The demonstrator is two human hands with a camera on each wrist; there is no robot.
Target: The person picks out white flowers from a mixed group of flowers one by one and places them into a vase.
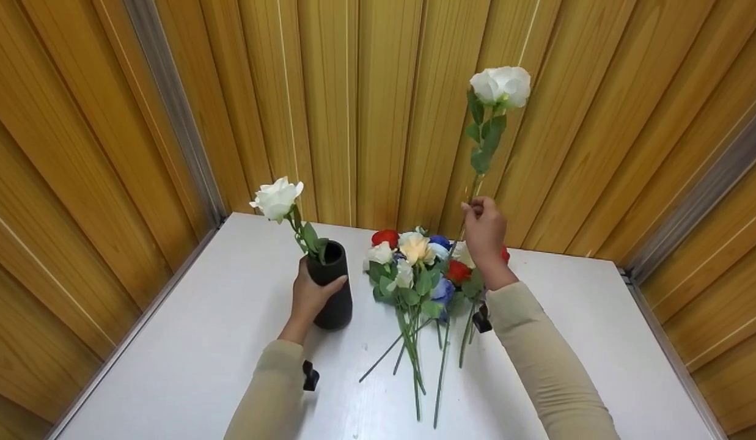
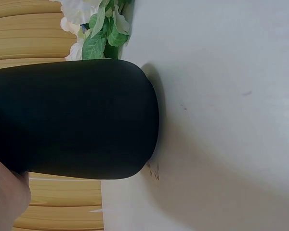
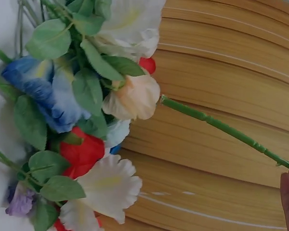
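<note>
My left hand (image 1: pixel 310 296) grips a black vase (image 1: pixel 333 305) around its upper body, thumb across the front. The vase stands on the white table, its base also visible in the left wrist view. One white rose (image 1: pixel 278 198) leans out of its mouth to the left. Raised above the flower pile, my right hand (image 1: pixel 486 235) pinches the stem of another white rose (image 1: pixel 502 85) between thumb and fingers, bloom up. In the right wrist view the cut lower end of this green stem (image 3: pixel 207 119) hangs free beside the pile.
A heap of artificial flowers (image 1: pixel 414 250) in red, white, peach and blue lies mid-table, stems toward me. The white table (image 1: pixel 231 342) meets wood-look panels (image 1: pixel 384 122) behind and at both sides. Grey metal posts (image 1: pixel 176 104) stand at the corners.
</note>
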